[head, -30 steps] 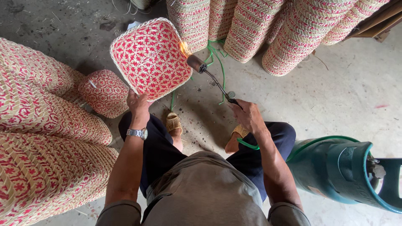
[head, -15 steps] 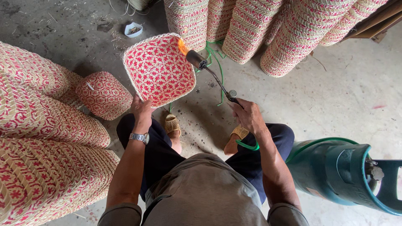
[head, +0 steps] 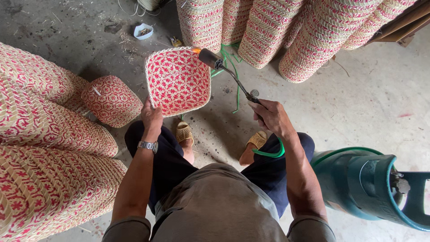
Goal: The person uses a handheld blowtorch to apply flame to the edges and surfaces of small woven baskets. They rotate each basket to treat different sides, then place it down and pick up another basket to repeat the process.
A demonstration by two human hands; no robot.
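We've got the woven basket (head: 178, 80) held up over the concrete floor (head: 358, 107), tilted so its red-and-cream inside faces us. It looks light and fairly stiff, but dry weave like that would scorch or crush easily, so the rim seems the sane place to grab it — and that's where the left hand (head: 151, 115) is, fingers closed on the lower edge.

The right hand (head: 271, 117) is wrapped tight around the handle of a gas torch (head: 226, 74), whose nozzle sits right at the basket's upper right rim with a small orange flame showing. The two hands are well apart.

Around us — a green hose (head: 268, 153) running toward the teal gas cylinder (head: 363, 188) on our right, another small basket (head: 111, 100) to the left, and stacks of similar woven baskets (head: 277, 27) ahead.
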